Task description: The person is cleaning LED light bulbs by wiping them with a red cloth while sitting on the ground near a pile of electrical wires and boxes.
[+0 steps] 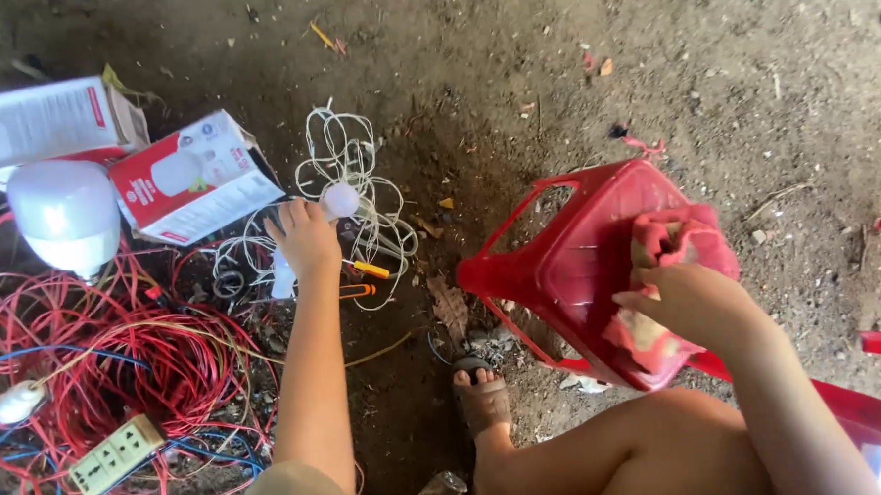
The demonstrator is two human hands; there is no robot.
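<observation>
Head view: left hand (304,239) closed on small round white bulb (340,199) above coiled white cable (364,186); right hand (688,301) pressing crumpled red cloth (680,242) onto tipped red plastic stool (572,262); red-and-white cardboard bulb box (195,179), large white bulb (66,216), tangled red wire (153,364), beige power strip (116,455) alongside; left fingertips hidden behind the hand

Bare dirt floor (571,64) lies open from twelve to two o'clock, free for a hand to pass. At nine o'clock red and blue wire coils (138,360), a power strip (113,455) and a large white bulb (63,214) crowd the floor. Two cartons (195,179) block ten o'clock, white cable (358,182) tangles beside them, and the tipped red plastic stool (570,262) fills three o'clock.
</observation>
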